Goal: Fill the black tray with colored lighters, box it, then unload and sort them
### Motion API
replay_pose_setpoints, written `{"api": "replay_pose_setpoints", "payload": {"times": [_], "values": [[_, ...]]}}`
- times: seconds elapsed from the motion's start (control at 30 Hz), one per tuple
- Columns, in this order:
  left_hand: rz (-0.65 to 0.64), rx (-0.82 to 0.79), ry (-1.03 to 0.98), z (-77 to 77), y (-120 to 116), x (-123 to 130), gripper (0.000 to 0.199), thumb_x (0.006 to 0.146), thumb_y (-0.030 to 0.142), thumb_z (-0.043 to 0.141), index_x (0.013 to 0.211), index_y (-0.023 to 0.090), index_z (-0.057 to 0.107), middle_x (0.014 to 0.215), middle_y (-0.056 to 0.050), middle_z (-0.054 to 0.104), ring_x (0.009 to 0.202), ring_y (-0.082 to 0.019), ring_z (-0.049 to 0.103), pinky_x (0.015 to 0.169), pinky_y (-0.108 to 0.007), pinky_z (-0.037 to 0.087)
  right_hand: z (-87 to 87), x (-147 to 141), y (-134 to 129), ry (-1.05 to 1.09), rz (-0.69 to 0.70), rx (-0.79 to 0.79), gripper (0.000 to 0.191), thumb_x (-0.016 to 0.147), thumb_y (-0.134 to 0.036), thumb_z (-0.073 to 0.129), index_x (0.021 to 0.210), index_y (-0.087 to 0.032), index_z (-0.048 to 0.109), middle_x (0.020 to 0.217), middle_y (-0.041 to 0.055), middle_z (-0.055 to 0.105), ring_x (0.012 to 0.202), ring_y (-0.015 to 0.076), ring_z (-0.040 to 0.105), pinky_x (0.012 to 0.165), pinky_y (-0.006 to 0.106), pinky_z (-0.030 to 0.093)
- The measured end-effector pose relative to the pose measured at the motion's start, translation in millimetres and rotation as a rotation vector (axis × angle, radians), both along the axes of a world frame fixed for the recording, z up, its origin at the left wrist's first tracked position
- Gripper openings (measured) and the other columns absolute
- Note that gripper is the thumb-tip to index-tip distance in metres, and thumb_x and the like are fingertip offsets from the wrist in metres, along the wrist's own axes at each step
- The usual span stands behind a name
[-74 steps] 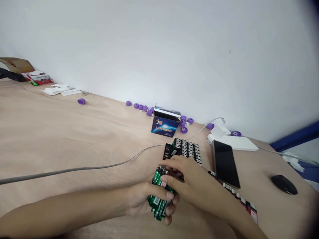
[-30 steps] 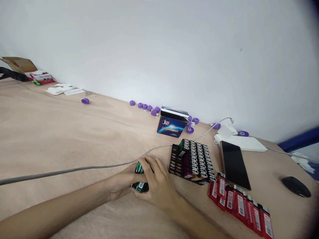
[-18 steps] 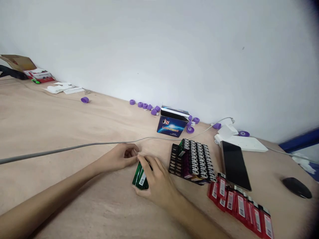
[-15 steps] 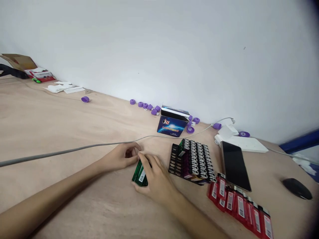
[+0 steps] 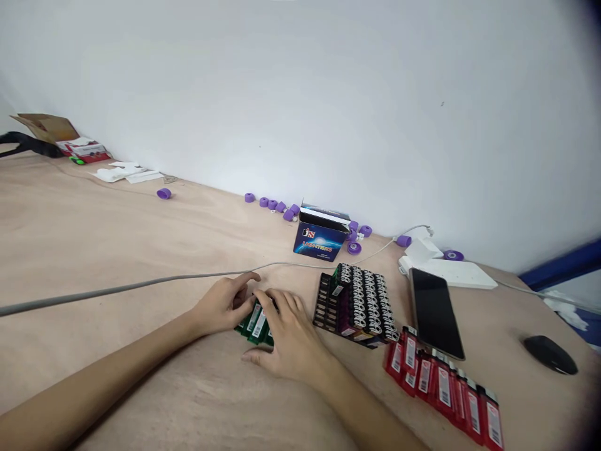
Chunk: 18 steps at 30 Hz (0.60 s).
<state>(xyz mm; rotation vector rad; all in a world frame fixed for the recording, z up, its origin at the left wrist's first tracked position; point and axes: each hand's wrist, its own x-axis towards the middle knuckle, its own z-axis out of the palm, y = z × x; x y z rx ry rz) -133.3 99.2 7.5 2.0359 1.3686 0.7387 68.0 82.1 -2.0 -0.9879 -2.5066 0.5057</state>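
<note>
Head view. Bundle of green lighters (image 5: 255, 324) lies flat on the plywood table (image 5: 94, 250), directly in front of the person, between the two hands. Long axis slants from upper right to lower left. Bodies are glossy translucent plastic, side by side and slightly fanned, with white barcode labels facing up.

Right hand (image 5: 292, 341) is nearer and covers the right part of the bundle: fingers spread and arched over it, thumb low at its lower edge, a loose grip from above. Left hand (image 5: 221, 307) sits at the bundle's left end, half curled, fingertips at or just beside the plastic; contact and grip cannot be told from this view.

Just right of the right hand is a black plastic rack (image 5: 322, 307), with lighters standing upright in rows, metal heads up. Further right, red lighters (image 5: 444, 391) lie in a slanted row beside a black phone (image 5: 434, 313). Beyond the rack stands a blue cardboard lighter box (image 5: 320, 243), with purple rubber rings (image 5: 272, 203) along the wall. Grey cable (image 5: 141, 285) crosses the table just above the left hand.
</note>
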Motion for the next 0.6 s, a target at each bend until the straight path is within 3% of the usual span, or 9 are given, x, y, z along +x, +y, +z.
{"api": "replay_pose_setpoints", "payload": {"times": [0.2,0.27,0.33,0.4,0.47,0.5,0.6], "values": [[0.028,0.144,-0.021,-4.2,-10.5,1.3,0.033,0.088,0.024,0.055,0.12,0.018,0.053,0.05,0.01,0.044,0.042,-0.013,0.042,0.051,-0.025,0.028,-1.9,2.2,-0.9,-0.004,-0.004,0.024,0.093,0.075,-0.048,0.079,0.149,-0.016,0.034,0.143,0.0194,0.045,0.133,0.0349,0.041,0.111,0.053,0.036],[0.031,0.244,-0.06,-6.0,-15.9,0.1,0.019,0.087,0.022,0.056,0.106,0.019,0.058,0.051,0.008,0.042,0.044,-0.013,0.039,0.05,-0.026,0.027,-1.5,4.7,-4.0,0.012,-0.013,0.097,0.088,0.077,-0.044,0.077,0.148,-0.015,0.035,0.146,0.0211,0.042,0.134,0.0372,0.039,0.11,0.055,0.038],[-0.03,0.338,-0.108,-7.9,-23.4,2.2,0.004,0.085,0.024,0.058,0.081,0.022,0.057,0.05,0.006,0.04,0.044,-0.013,0.035,0.05,-0.028,0.027,-0.8,10.9,-11.0,0.063,-0.032,0.218,0.07,0.084,-0.034,0.069,0.144,-0.013,0.038,0.143,0.0219,0.045,0.13,0.0366,0.043,0.106,0.054,0.042],[-0.147,0.402,-0.155,-9.1,-32.3,10.1,0.021,0.081,0.028,0.059,0.064,0.024,0.049,0.047,0.006,0.037,0.043,-0.013,0.031,0.049,-0.028,0.029,-1.6,21.8,-22.8,0.139,-0.054,0.341,0.04,0.09,-0.022,0.058,0.127,-0.011,0.052,0.123,0.0192,0.059,0.113,0.0316,0.055,0.094,0.047,0.049],[-0.241,0.441,-0.192,-8.7,-40.4,25.0,0.026,0.08,0.029,0.058,0.06,0.024,0.043,0.046,0.006,0.035,0.042,-0.012,0.03,0.049,-0.028,0.032,-6.2,36.4,-38.1,0.17,-0.05,0.424,0.011,0.091,-0.015,0.05,0.096,-0.015,0.059,0.089,0.0106,0.064,0.084,0.0242,0.059,0.077,0.039,0.051],[-0.257,0.454,-0.207,-7.6,-43.3,34.9,0.025,0.08,0.026,0.058,0.061,0.024,0.042,0.048,0.006,0.037,0.043,-0.012,0.032,0.05,-0.028,0.033,-10.4,44.4,-46.0,0.149,-0.033,0.449,0.013,0.09,-0.014,0.047,0.081,-0.018,0.056,0.074,0.0058,0.06,0.071,0.021,0.056,0.069,0.036,0.048],[-0.173,0.444,-0.245,-1.4,-41.8,70.3,0.014,0.087,0.014,0.05,0.077,0.023,0.046,0.063,0.003,0.05,0.055,-0.013,0.045,0.055,-0.026,0.039,-28.0,66.4,-65.8,0.025,0.089,0.446,0.018,0.086,-0.015,0.045,0.071,-0.021,0.051,0.058,0.0004,0.055,0.053,0.0168,0.049,0.056,0.032,0.04]]}}
